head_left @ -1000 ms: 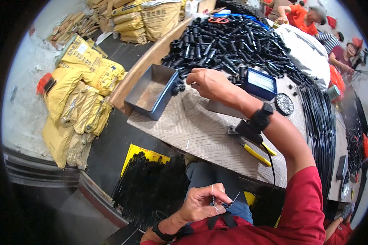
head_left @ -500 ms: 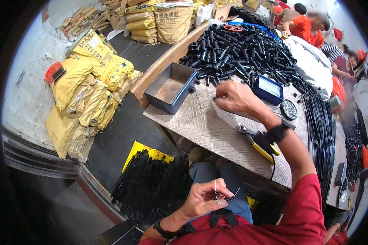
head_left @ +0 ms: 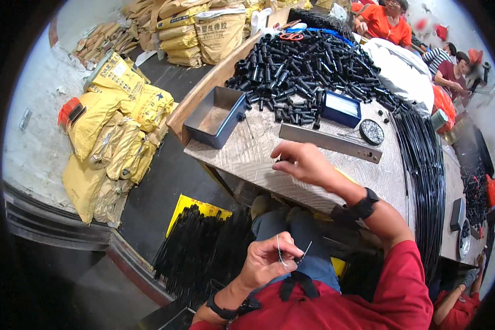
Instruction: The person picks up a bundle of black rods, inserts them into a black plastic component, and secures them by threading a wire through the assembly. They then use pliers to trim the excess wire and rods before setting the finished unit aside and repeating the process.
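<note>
The left hand is over the lap, its grip pinched around 2 slender pieces: a pale wire and a straight rod. The rod's long axis runs forward and to the right, with the free end clear of the grip. The right hand is above the counter, near the front edge; its grip is curled, and whether it contains a part cannot be determined. Both pieces lie from the right grip back toward the lap, well apart. A metal bar lies beyond the right hand.
</note>
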The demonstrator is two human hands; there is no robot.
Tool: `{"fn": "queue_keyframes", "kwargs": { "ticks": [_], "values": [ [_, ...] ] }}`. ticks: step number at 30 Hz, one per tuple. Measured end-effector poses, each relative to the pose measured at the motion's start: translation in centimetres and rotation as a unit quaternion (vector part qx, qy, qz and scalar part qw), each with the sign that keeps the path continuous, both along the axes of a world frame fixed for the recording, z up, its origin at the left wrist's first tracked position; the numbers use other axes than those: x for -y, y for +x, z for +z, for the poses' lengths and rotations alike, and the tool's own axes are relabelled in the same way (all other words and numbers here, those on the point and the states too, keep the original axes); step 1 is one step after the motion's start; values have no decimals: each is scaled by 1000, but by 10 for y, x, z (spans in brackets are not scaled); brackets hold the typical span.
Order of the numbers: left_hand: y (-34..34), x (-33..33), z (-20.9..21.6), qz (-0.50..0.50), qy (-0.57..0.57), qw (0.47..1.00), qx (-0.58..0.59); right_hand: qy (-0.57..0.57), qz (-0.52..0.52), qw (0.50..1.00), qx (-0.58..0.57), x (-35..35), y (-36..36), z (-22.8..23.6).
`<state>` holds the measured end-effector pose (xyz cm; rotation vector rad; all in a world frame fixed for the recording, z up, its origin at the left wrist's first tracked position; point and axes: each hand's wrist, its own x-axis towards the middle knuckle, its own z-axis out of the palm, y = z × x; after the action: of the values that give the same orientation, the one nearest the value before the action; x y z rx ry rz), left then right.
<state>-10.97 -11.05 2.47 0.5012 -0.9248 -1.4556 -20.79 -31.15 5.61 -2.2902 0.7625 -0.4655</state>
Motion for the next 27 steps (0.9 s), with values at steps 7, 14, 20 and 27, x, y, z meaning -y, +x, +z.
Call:
{"fn": "queue_keyframes", "kwargs": {
  "ticks": [7, 14, 20, 27],
  "values": [
    [-22, 23, 18, 90, 51, 995, -3, 386, 91, 892, 216, -59, -50, 65],
    [-47, 43, 24, 78, 85, 990, -87, 267, -17, 941, 207, -74, -73, 51],
    [-57, 41, 20, 96, 76, 991, -46, 206, -102, 958, 173, -78, -87, 44],
    [-61, 44, 23, 91, 68, 992, -49, 262, -74, 935, 227, -75, -95, 43]
  ]
}}
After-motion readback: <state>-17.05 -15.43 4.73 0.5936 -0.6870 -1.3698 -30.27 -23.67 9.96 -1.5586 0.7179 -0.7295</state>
